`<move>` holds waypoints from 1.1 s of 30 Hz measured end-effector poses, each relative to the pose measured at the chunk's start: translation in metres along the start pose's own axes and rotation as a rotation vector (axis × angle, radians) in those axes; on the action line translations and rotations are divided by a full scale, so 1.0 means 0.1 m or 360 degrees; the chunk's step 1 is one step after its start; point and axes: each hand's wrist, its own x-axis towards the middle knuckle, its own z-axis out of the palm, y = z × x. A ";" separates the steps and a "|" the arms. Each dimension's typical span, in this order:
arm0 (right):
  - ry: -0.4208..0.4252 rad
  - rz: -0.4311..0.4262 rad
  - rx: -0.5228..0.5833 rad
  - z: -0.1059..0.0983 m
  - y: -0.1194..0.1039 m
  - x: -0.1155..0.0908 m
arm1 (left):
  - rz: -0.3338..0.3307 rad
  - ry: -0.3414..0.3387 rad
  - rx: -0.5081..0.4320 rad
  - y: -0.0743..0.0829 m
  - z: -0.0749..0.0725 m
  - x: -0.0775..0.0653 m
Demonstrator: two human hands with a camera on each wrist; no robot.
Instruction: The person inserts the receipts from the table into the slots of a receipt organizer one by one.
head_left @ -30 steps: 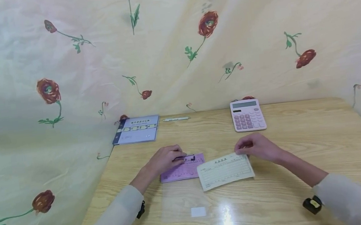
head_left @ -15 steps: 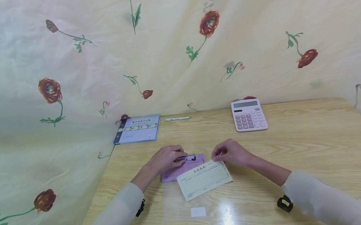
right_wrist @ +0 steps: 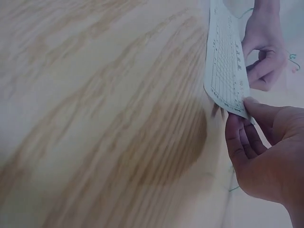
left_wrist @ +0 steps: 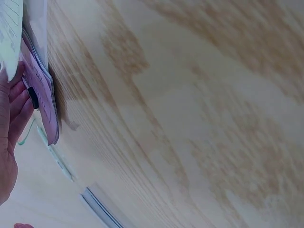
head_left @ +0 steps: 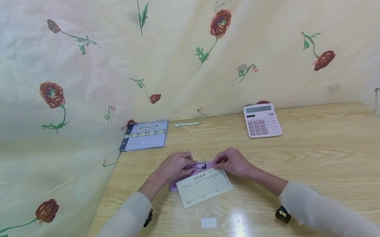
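My left hand [head_left: 173, 167] pinches a clip with a black end [head_left: 200, 166] at the top of a clear clipboard [head_left: 186, 221]. Under the clip lies a pad of pink printed forms [head_left: 173, 186], seen edge-on in the left wrist view. My right hand [head_left: 233, 163] holds a white printed form [head_left: 204, 187] by its upper right corner, thumb on top and fingers beneath in the right wrist view. The form is tilted and covers most of the pink pad in the head view. Its upper edge is close below the clip and the left fingers.
A blue-covered book [head_left: 144, 136] lies at the back left of the wooden table [head_left: 336, 149], with a pen [head_left: 186, 124] beside it. Further right is a pink and white calculator [head_left: 262, 121]. A flowered cloth [head_left: 182, 49] hangs behind. A white label [head_left: 208, 222] is on the clipboard.
My right hand has carried the white form leftward, from beside the pink pad to over it. My left hand has stayed at the clip.
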 end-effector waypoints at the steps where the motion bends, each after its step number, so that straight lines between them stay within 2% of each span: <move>1: 0.0008 0.0003 -0.0002 0.02 0.00 0.01 | -0.0002 -0.0011 0.0005 0.00 0.00 0.00; 6: 0.0057 0.0016 -0.0033 0.10 0.02 0.06 | 0.0009 -0.0047 0.0051 0.01 -0.02 0.02; 11: 0.0092 -0.0006 -0.0075 0.16 0.02 0.10 | 0.0069 -0.0047 0.0139 0.02 -0.04 0.04; 21: 0.0133 0.0047 -0.0128 0.25 0.02 0.16 | 0.0182 -0.0039 0.0263 0.03 -0.06 0.05; 26: 0.0156 0.0086 -0.0133 0.28 0.01 0.17 | 0.0233 0.0029 0.0325 0.03 -0.05 0.06; 33: 0.0159 0.0080 -0.0172 0.29 -0.02 0.19 | 0.0227 0.0064 0.0335 0.06 -0.03 0.04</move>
